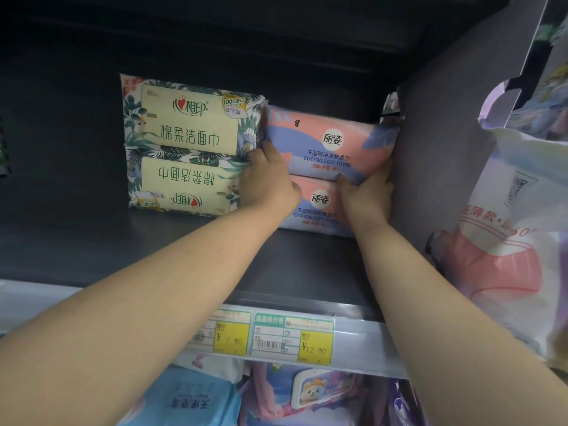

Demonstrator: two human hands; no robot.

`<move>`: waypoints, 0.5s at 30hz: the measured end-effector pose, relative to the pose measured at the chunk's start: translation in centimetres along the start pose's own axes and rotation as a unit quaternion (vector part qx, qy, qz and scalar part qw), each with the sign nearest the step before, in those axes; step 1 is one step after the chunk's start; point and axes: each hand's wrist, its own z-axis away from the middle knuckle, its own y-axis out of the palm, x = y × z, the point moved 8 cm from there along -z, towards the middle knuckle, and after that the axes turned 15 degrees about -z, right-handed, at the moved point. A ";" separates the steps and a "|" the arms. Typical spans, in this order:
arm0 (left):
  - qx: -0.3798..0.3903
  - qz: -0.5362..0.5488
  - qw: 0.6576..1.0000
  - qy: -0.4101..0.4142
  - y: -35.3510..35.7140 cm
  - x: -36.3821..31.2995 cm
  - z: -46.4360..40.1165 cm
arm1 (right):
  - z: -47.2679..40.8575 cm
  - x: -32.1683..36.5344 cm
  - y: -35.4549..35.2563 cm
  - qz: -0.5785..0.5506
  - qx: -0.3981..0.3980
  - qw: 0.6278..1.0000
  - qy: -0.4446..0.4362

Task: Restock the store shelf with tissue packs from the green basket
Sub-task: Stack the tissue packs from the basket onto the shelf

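Tissue pack (325,142) (pink-and-lavender, glossy) clamped at its ends between both hands (313,186).

A dark grey shelf board (153,241) fills the middle of the view, deep and dimly lit, with a black back wall (215,50) behind it. At the board's right end stands a dark upright divider panel (436,142). Along the board's front edge runs a pale price rail (362,342) carrying two yellow-and-green price labels (293,339), lit brighter than the recess above.
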 end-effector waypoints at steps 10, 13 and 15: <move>0.003 0.028 1.000 0.000 -0.5 0.4 -0.2 | 0.0 0.2 -0.8 -0.013 -0.031 0.999 -0.028; -0.008 0.018 1.000 -0.001 -0.7 0.5 -0.3 | 0.1 0.4 -1.1 -0.004 -0.043 0.998 -0.038; -0.011 0.013 1.000 -0.001 -0.6 0.5 -0.3 | 0.2 0.4 -1.2 0.006 -0.049 0.998 -0.038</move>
